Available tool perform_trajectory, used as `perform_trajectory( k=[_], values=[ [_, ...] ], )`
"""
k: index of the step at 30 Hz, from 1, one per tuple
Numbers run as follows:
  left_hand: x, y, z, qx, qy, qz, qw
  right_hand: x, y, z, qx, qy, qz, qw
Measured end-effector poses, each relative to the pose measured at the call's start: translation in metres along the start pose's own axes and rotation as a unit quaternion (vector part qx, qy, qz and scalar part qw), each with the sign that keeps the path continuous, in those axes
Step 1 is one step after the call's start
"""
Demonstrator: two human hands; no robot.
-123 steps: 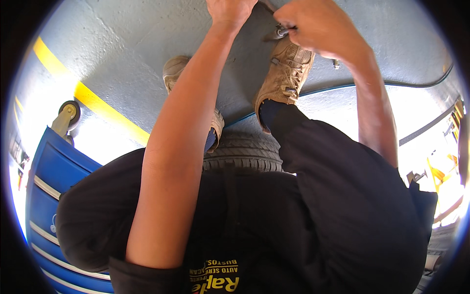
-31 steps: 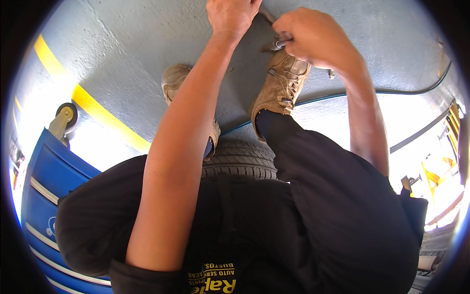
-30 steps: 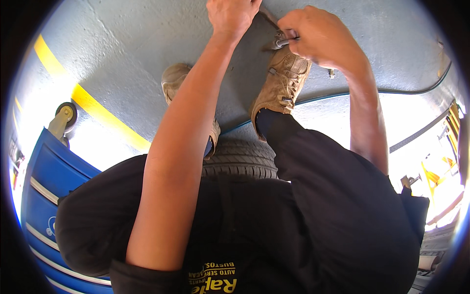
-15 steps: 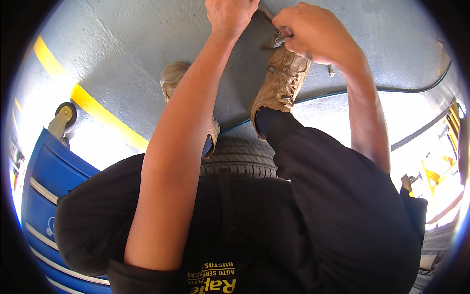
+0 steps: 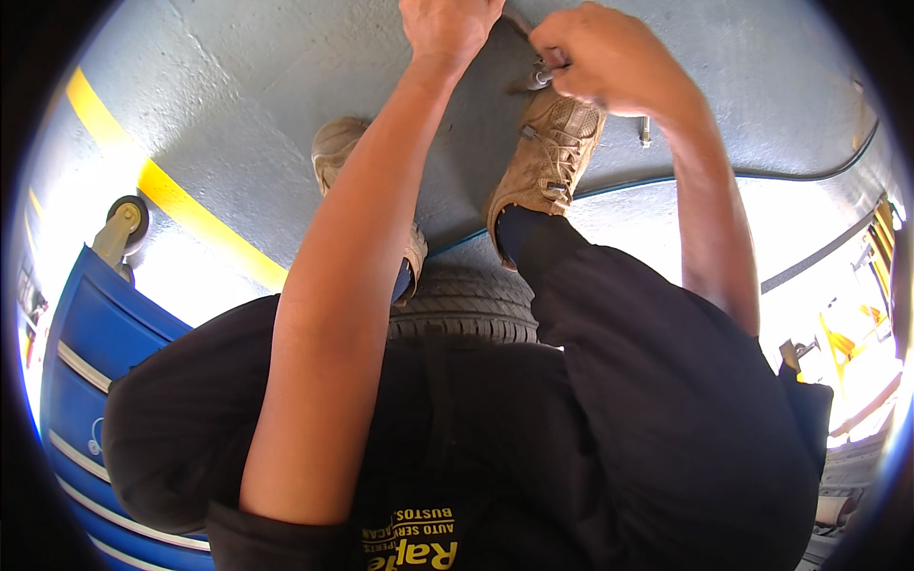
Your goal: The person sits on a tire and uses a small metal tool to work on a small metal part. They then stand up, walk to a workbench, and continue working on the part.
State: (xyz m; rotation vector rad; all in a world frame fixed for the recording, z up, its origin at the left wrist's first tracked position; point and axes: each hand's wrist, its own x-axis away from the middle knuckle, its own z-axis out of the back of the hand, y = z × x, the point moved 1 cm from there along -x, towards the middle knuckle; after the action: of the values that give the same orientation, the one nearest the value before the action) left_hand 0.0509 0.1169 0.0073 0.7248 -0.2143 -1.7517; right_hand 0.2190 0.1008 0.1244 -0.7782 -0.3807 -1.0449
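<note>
At the top edge my left hand is curled closed. Its fingers run out of the picture, so whatever it grips is hidden. To its right, my right hand is closed round a metal tool with a shiny, round end, just above the toe of my right shoe. Most of the tool lies inside the fist, and its kind does not show. A thin brownish bar spans the gap between the two hands. Below the right hand's wrist side, a small metal fitting shows.
I sit on a tire, feet on the grey floor. A dark hose runs across behind my right shoe. A blue drawer cabinet on a caster stands at left, near a yellow floor stripe.
My right hand has shifted slightly upward, still closed on the tool. The left hand stays in practically the same place.
</note>
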Motion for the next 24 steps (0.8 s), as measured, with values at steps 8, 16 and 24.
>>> perform_trajectory(
  k=[8, 16, 24],
  values=[
    [0.001, -0.004, 0.003, -0.01, -0.007, 0.012, 1.0, 0.007, 0.0, 0.009, 0.01, 0.032, -0.004, 0.999],
    [0.002, -0.002, 0.002, -0.009, -0.014, 0.011, 1.0, 0.001, 0.005, 0.006, -0.014, 0.027, 0.058, 0.998],
    [-0.003, 0.001, 0.001, -0.005, 0.004, -0.007, 1.0, 0.005, 0.002, 0.015, -0.02, 0.006, -0.005, 1.0]
  ],
)
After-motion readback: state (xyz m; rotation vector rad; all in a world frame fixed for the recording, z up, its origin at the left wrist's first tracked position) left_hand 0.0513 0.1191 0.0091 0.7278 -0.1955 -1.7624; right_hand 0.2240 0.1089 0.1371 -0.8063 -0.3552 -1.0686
